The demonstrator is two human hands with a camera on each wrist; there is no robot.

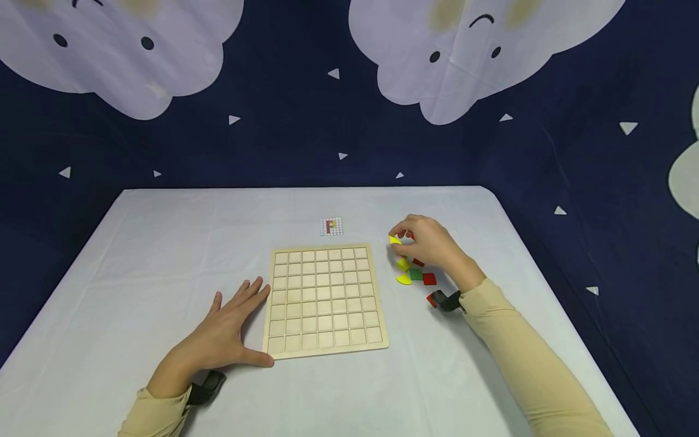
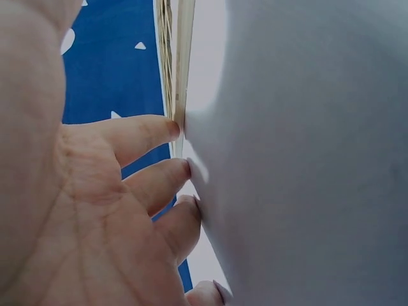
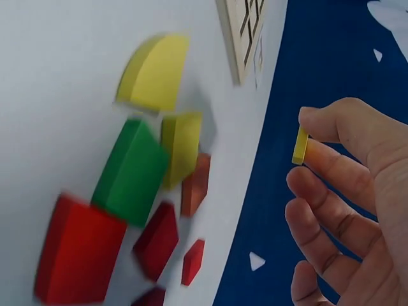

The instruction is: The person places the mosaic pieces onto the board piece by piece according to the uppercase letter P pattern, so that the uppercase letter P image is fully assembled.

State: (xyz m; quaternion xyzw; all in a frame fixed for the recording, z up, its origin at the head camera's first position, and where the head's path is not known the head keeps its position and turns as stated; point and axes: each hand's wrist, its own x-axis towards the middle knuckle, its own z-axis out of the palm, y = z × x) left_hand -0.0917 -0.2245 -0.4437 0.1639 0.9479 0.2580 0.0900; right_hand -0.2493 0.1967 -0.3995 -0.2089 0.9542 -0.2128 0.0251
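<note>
A wooden grid board [image 1: 324, 293] lies on the white table with bare cells. My left hand [image 1: 221, 337] is spread at its left side, index fingertip and thumb against the edge; the left wrist view shows the fingers [image 2: 143, 137] extended beside the board's rim [image 2: 181, 76]. Right of the board, my right hand [image 1: 428, 243] pinches a thin yellow piece [image 3: 299, 148] between thumb and index finger, raised above the table. Beneath and beside that hand lie a yellow quarter-circle piece [image 3: 153, 73], another yellow piece [image 3: 182, 146], a green piece [image 3: 131, 172] and several red pieces [image 3: 83, 252].
A small pattern card [image 1: 331, 227] with a red and yellow figure on a grid lies behind the board. One red piece [image 1: 431, 300] sits partly behind the black wrist camera [image 1: 448, 301]. Dark blue fabric [image 1: 295, 145] with clouds hangs beyond the table.
</note>
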